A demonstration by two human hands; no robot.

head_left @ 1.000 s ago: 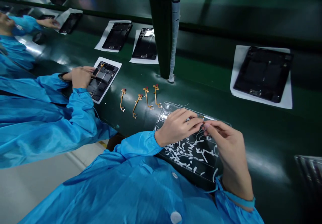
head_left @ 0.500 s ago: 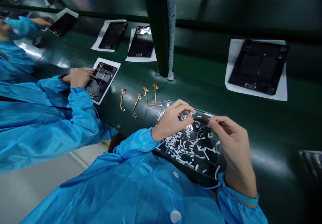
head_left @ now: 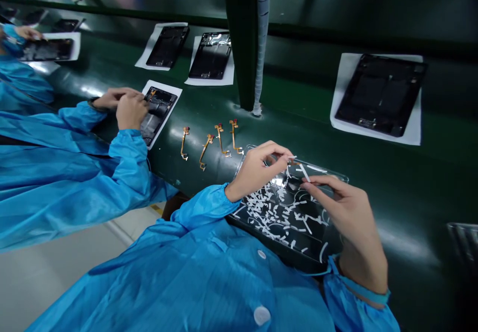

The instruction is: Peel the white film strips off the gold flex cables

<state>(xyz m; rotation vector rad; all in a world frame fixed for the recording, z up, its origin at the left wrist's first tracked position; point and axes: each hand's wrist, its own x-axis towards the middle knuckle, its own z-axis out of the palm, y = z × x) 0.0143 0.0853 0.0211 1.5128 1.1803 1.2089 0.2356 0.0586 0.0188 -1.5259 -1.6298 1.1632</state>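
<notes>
Over a clear plastic tray [head_left: 323, 245] scattered with white strips [head_left: 267, 212], my left hand [head_left: 259, 169] pinches one end of a small orange flex cable [head_left: 295, 163]. My right hand [head_left: 345, 207] is to the right, its thumb and forefinger closed on the lower end of a white strip [head_left: 304, 172]. The strip's upper end meets the cable between my hands. Several more orange flex cables [head_left: 205, 151] lie on the green bench left of the tray.
A co-worker's hands [head_left: 130, 108] work at a black device frame [head_left: 159, 115] on the left. More frames on white sheets [head_left: 414, 123] lie beyond and to the right. A green post [head_left: 242, 48] with a wrapped conduit rises behind the tray.
A white strip now shows between my hands, held by my right fingers. The co-worker's hands have shifted on the device. Farther left, another device on a white sheet lies differently.
</notes>
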